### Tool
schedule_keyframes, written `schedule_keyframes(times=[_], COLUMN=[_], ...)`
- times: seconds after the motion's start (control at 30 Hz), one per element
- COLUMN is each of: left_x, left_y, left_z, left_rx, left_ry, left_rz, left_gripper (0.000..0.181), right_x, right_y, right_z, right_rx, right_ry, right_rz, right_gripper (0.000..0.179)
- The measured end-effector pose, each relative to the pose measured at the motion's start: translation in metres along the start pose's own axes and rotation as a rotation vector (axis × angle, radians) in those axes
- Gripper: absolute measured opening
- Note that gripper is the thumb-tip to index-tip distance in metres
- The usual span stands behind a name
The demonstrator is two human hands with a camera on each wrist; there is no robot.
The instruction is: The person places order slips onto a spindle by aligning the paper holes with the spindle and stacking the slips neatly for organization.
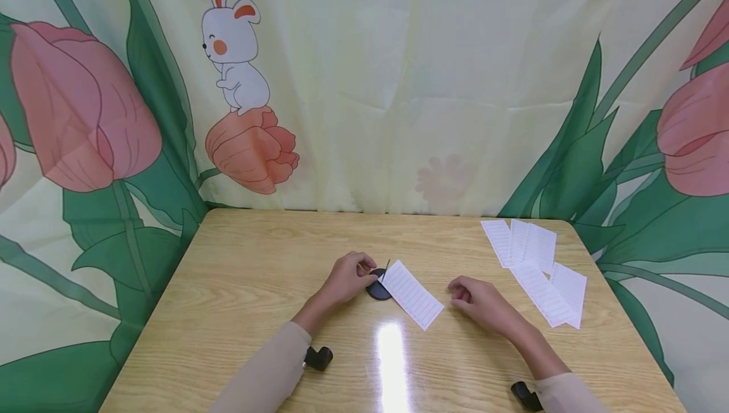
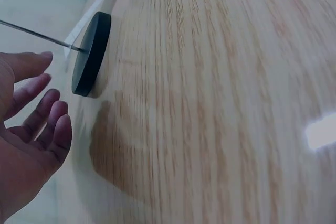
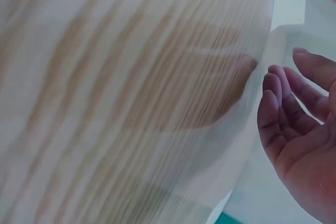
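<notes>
A receipt spike stands on the table, with a round black base [image 1: 376, 289] and a thin upright metal rod [image 2: 42, 38]. One lined white paper slip [image 1: 411, 296] has its corner at the rod, low over the base, and slants down to the right; whether the rod pierces it I cannot tell. My left hand [image 1: 350, 275] is just left of the base, fingers loosely bent and thumb apart from them, gripping nothing. To the right of the slip, my right hand [image 1: 483, 302] hovers with relaxed, slightly bent fingers and holds nothing.
Several lined paper slips [image 1: 541, 293] lie overlapping at the table's right side. A curtain [image 1: 364, 84] printed with tulips and a rabbit hangs behind the wooden table [image 1: 256, 255]. Light reflects brightly off the tabletop near its front.
</notes>
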State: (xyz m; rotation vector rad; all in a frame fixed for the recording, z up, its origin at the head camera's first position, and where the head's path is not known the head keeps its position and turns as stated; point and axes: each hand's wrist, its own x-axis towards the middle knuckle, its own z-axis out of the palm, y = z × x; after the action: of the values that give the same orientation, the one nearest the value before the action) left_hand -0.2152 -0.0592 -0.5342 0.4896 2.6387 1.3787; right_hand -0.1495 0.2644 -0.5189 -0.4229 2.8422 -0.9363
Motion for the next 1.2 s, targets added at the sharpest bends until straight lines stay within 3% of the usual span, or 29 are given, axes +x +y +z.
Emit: schedule_keyframes(times=[0.23,0.53,0.8,0.93,1.2], left_x=[-0.005,-0.008,-0.009,-0.010,-0.010], left_y=[-0.001,-0.003,-0.006,-0.006,-0.009], left_z=[-0.002,-0.001,0.000,0.001,0.006], left_rx=[0.018,0.057,0.109,0.125,0.160], left_ry=[-0.041,-0.084,-0.125,-0.142,-0.128], left_rz=[-0.037,-0.037,0.008,0.001,0.020], left_gripper=[0.037,0.061,0.071,0.075,0.077], right_x=[-0.009,-0.023,-0.029,-0.033,-0.043], right_y=[0.020,0.043,0.061,0.066,0.083], right_z=[-0.011,-0.030,-0.047,-0.057,-0.076], right_rx=[-0.012,-0.062,-0.120,-0.141,-0.152], right_ry=[0.052,0.147,0.162,0.159,0.169], right_rz=[0.052,0.093,0.118,0.148,0.216], right_gripper=[0.021,0.027,0.033,0.036,0.044])
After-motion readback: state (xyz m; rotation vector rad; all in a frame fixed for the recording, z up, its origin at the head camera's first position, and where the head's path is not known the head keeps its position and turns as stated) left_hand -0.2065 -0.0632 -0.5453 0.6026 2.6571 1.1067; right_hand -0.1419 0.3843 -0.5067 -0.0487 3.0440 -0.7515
